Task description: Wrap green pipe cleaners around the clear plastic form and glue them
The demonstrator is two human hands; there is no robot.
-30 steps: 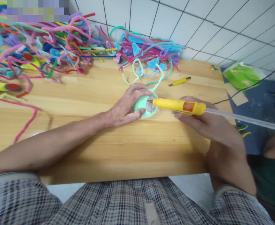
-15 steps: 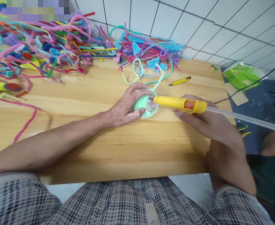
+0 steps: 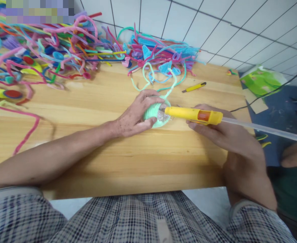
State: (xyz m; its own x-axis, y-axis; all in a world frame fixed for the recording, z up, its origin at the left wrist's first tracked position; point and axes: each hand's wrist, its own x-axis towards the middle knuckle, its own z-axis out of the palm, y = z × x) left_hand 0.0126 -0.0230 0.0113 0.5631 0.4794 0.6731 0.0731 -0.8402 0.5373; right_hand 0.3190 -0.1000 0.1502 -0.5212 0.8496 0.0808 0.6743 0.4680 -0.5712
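My left hand (image 3: 140, 116) is closed around a round mint-green piece wound from pipe cleaner (image 3: 153, 111), its fingers and thumb on the near and far rim. A pale, clear-looking centre shows in the piece, and a loose mint tail (image 3: 173, 81) runs off its far side. In my right hand (image 3: 221, 130) is a yellow hot glue gun (image 3: 194, 114), with a long translucent glue stick (image 3: 265, 127) sticking out of its back. The gun's nozzle is over the pale centre; whether it touches cannot be told.
A yellow utility knife (image 3: 194, 87) lies beyond the glue gun. Heaps of coloured pipe cleaners (image 3: 62, 50) cover the table's (image 3: 138, 162) back and left. A black cable (image 3: 267, 92) hangs at the right, near a green bag (image 3: 261, 81). Part of another person (image 3: 296, 155) shows at the right edge.
The glue gun's tip has shifted slightly left and toward me over the pale centre. My left hand and the mint-green piece stay in place.
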